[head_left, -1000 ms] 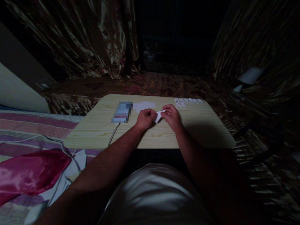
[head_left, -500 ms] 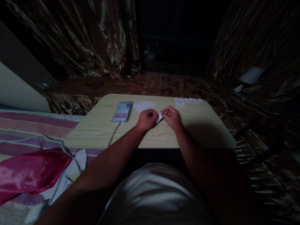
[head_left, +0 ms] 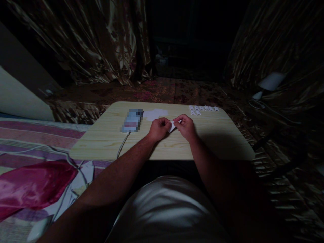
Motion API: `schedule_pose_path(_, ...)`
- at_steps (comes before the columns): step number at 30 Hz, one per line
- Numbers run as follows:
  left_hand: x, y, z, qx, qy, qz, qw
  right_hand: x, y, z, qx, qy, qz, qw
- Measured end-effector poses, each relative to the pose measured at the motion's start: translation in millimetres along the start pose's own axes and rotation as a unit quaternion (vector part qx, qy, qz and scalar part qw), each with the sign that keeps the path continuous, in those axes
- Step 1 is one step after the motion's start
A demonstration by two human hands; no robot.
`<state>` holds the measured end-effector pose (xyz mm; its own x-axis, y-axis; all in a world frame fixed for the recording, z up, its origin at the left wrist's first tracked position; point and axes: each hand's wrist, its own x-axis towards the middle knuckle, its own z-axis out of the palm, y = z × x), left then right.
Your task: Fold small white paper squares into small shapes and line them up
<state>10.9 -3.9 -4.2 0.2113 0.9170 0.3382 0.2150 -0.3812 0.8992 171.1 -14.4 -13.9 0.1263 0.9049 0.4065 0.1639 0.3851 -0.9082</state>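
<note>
A small folded piece of white paper [head_left: 172, 127] is pinched between my two hands, just above the pale wooden table [head_left: 101, 145]. My left hand [head_left: 159, 129] grips its left side with thumb and fingers closed. On the other side, my right hand [head_left: 185, 125] holds the upper right edge between thumb and fingertips. Part of the paper is hidden behind the fingers. Beyond my left hand lies a spread of loose white paper pieces [head_left: 155, 114]. Several small folded white paper shapes [head_left: 201, 108] stand in two rows near the far right edge.
A phone with a blurred screen [head_left: 132, 120] lies left of the hands, its white cable [head_left: 122, 145] running over the near edge. A bed with a striped cover [head_left: 63, 133] and a pink satin cloth [head_left: 37, 185] is at left. At right stands a white lamp [head_left: 271, 81].
Almost nothing differs. My right fingers have shifted very slightly on the paper; both hands stay in the same place.
</note>
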Motion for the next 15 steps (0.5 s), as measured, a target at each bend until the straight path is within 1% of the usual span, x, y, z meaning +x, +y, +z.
schedule_pose_path(4, -0.4, -0.9, -0.1, 0.022, 0.01, 0.004, 1.0, 0.6, 1.3, -0.1, -0.01, 0.004, 0.013, 1.0)
schedule_pose_path(8, -0.8, -0.9, -0.6, 0.043, 0.005, 0.012, 0.999, 0.7, 4.7, -0.2, -0.073, 0.002, 0.022, 0.997)
schedule_pose_path(15, 0.0, -3.2, 0.2, 0.032, -0.015, 0.015, 0.999, -1.0, 4.7, 0.9, -0.115, 0.01, 0.006, 0.993)
